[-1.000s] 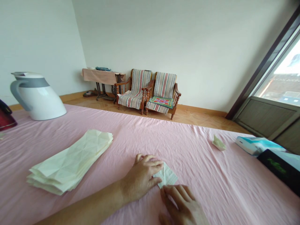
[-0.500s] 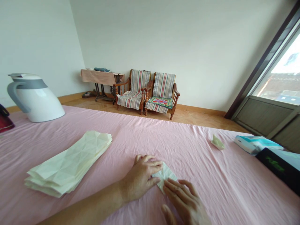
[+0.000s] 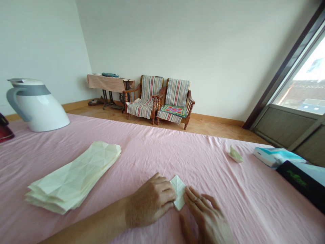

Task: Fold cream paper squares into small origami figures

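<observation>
Pressing from both sides, the left hand (image 3: 152,200) and the right hand (image 3: 207,218) meet on the paper (image 3: 178,191), a small folded piece lying on the pink cloth (image 3: 157,145) near the front of the table. The left hand is curled, with its fingertips hidden at the paper's left edge, so it cannot be told whether that edge is pinched or only pressed. The right hand is laid flat, fingers outstretched and close together, resting on the right edge and clamped on nothing. Several faults can be foreseen. The cloth is soft and wrinkled, so a crease pressed into it may come out weak or crooked. If more weight is put on one side, the paper could be slid or turned, and its layers thrown out of line. Much of the piece is covered by the hands, so such a slip might not be noticed. Thin paper pressed hard at a corner could also be torn. The stack (image 3: 73,178) lies to the left, near the forearm, and could be brushed by a wide sweep.
</observation>
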{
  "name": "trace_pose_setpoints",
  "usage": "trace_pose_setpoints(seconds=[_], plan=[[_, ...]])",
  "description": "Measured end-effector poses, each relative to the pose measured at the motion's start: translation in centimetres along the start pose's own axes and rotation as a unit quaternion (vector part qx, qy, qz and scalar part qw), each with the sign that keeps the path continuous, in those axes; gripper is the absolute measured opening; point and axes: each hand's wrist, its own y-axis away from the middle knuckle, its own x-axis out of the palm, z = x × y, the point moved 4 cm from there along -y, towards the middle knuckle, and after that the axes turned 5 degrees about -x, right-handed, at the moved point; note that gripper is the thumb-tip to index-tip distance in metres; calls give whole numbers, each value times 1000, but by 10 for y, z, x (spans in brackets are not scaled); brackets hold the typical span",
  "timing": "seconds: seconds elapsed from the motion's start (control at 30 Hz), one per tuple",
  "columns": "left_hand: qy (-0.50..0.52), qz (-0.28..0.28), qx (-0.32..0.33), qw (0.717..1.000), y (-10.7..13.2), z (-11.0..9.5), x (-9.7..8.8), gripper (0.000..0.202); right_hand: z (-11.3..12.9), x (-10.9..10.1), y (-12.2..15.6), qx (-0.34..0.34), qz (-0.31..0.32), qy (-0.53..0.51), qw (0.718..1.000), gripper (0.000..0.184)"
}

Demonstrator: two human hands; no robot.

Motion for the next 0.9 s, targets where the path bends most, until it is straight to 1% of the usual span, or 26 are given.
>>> trace_pose_setpoints(seconds=[0.13,0.23,0.3,0.37,0.5,0.6,0.7,0.8,0.9], plan=[[-7,-5,-9,1000,-1,1,-1,14,-1,5,4,25,25,16,999,44],[-22,-7,-1,1000,-1,1,3,9,-2,9,6,66,17,-28,997,44],[-26,-12,4,1000,-1,2,4,10,-2,10,4,79,10,-69,994,41],[-23,-20,11,999,-1,2,5,13,-2,9,0,75,6,-100,992,37],[0,-27,19,999,-2,2,4,16,-4,6,-6,75,24,-147,986,30],[21,-29,13,999,-4,3,1,15,-6,6,-7,95,32,-179,979,26],[27,-36,-4,999,-5,6,0,13,-7,7,-6,112,34,-188,975,26],[20,-49,-18,998,-4,8,-1,18,-8,10,-5,135,21,-189,972,27],[23,-48,-13,998,-2,8,-1,21,-9,14,-1,157,-5,-202,967,28]])
